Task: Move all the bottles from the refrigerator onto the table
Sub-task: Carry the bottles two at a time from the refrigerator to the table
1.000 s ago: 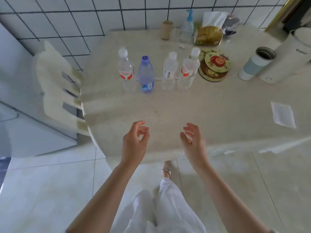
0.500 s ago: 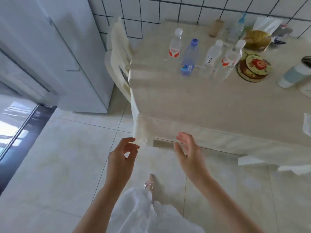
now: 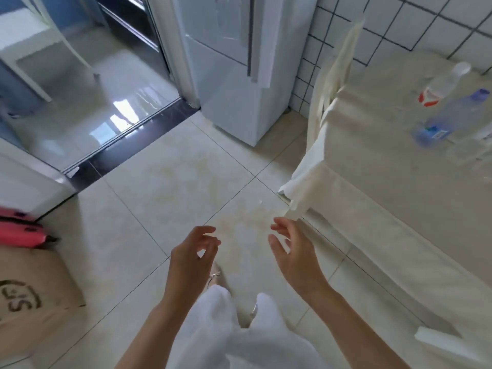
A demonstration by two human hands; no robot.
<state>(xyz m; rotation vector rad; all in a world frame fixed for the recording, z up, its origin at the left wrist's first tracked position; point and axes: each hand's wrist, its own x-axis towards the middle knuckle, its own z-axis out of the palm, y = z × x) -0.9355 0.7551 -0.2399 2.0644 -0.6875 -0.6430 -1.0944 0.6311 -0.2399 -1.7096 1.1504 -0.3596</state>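
Observation:
The white refrigerator (image 3: 237, 75) stands at the top centre with its doors closed. To its right is the table (image 3: 386, 169) under a cream cloth. Near the right edge, blurred, a clear bottle with a red label (image 3: 442, 85) and a blue bottle (image 3: 450, 117) stand on it. My left hand (image 3: 190, 258) and my right hand (image 3: 291, 251) hover over the floor tiles below the refrigerator, both empty with fingers loosely apart.
A cream chair (image 3: 330, 83) is tucked between refrigerator and table. A dark door threshold (image 3: 127, 145) runs across the left. A cardboard box (image 3: 29, 294) and a pink object (image 3: 21, 230) sit at the lower left. Tiled floor (image 3: 186, 182) lies ahead.
My view has swung left, away from the table toward the refrigerator. The bottles have slid to the right edge of view. Both hands stay empty and now hang over the floor.

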